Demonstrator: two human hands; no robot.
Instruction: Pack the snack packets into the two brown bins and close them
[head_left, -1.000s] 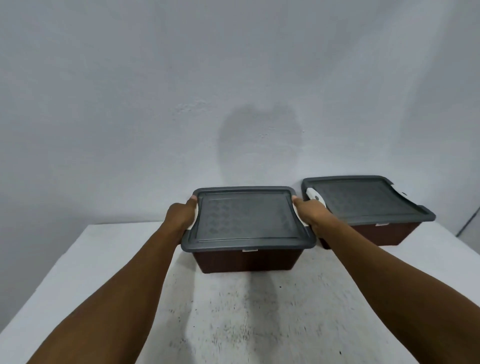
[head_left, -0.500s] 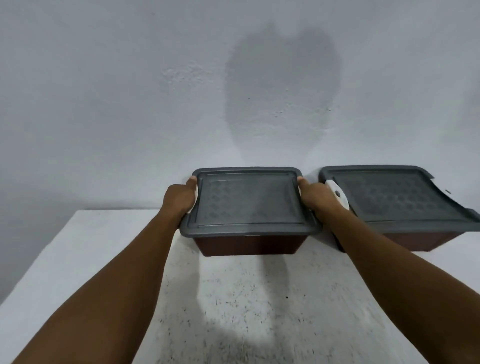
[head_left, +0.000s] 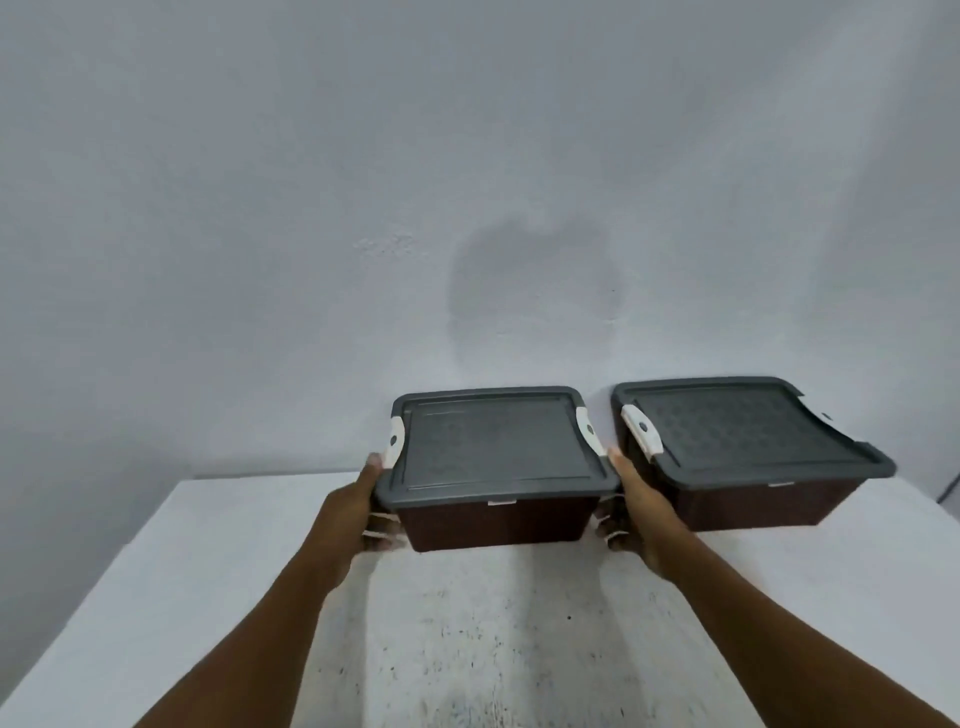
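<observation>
**A:** Which containers are out?

**B:** Two brown bins. The first bin (head_left: 498, 522) is over the white bench (head_left: 467, 654), its back close to the wall (head_left: 260, 208). The second bin (head_left: 769, 501) sits just right of the first bin, with a narrow gap between them, and is turned a little askew.

**A:** Open or covered?

**B:** Both are covered. A grey lid (head_left: 498, 447) lies flat on the first bin, with a white latch (head_left: 588, 428) at each end. The second bin carries the same kind of lid, and one latch shows on the end facing the first bin.

**A:** What is inside?

**B:** That is hidden. The lids are opaque, so neither bin shows its contents.

**A:** And the hands?

**B:** They are apart, one at each end of the first bin. The left hand (head_left: 358, 506) is at its left end, thumb up by the latch and fingers curled against the brown side under the rim. The right hand (head_left: 638, 512) mirrors it at the right end, in the gap before the second bin. Both grip the first bin.

**A:** Anything unclear?

**B:** Blur smears the fingers, so I cannot tell how far they reach beneath the first bin, or whether its base rests on the bench. The second bin's latch farthest from the first bin shows only as a white sliver. Above the first bin, a soft dark shadow (head_left: 530, 291) lies on the wall.
</observation>
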